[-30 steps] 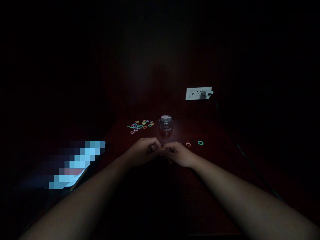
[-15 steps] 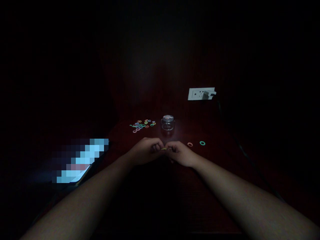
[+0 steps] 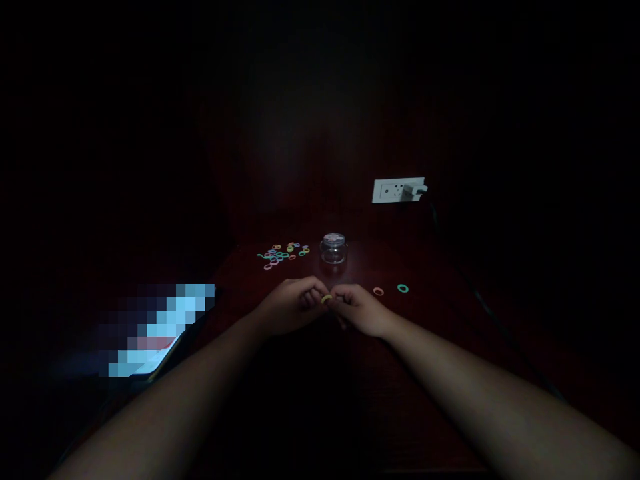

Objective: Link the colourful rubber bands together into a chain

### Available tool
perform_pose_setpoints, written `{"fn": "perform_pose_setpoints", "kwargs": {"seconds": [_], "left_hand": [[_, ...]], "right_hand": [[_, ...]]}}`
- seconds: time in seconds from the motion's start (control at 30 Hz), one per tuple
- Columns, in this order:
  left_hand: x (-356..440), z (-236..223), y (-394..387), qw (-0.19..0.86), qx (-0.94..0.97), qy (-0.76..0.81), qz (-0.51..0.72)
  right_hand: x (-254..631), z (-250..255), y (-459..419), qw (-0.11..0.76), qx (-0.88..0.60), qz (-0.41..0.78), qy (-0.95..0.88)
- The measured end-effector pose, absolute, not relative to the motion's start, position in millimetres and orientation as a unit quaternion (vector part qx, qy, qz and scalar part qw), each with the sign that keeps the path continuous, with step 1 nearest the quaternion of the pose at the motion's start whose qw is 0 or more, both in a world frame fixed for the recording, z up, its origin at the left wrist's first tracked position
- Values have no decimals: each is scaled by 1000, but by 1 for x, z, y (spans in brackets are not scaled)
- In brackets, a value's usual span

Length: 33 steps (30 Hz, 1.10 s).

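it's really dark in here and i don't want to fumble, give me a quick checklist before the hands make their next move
1. Yellow ring gripped: ok, at the fingertips of the left hand and right hand.
2. Jar upright: ok, standing beyond the hands.
3. Lid fastened tight: cannot tell.
4. Pink ring and green ring apart: ok, not touching.
5. Ring pile spread out singly: not ok, several overlap.
6. Lighting: not ok, very dim.
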<state>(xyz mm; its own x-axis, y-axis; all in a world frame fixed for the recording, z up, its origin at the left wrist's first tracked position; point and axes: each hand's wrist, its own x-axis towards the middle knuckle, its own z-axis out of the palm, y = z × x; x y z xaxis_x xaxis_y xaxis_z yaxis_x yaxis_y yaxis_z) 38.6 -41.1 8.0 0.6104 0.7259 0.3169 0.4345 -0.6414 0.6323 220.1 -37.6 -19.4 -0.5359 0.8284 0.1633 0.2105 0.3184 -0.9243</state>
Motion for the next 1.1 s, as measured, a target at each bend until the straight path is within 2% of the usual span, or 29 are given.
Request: {"fn": "perform_pose_setpoints", "kwargs": {"seconds": [0.37, 0.63, 1.1], "left_hand": [[38, 9, -41, 250, 862, 336, 284], [35, 8, -39, 157, 868, 361, 302], [36, 5, -38, 82, 878, 382, 276]], "right_hand": [[219, -23, -35, 336, -331, 495, -730], [217, -29, -31, 355, -316, 523, -707], [215, -30, -33, 329, -337, 506, -723]]}}
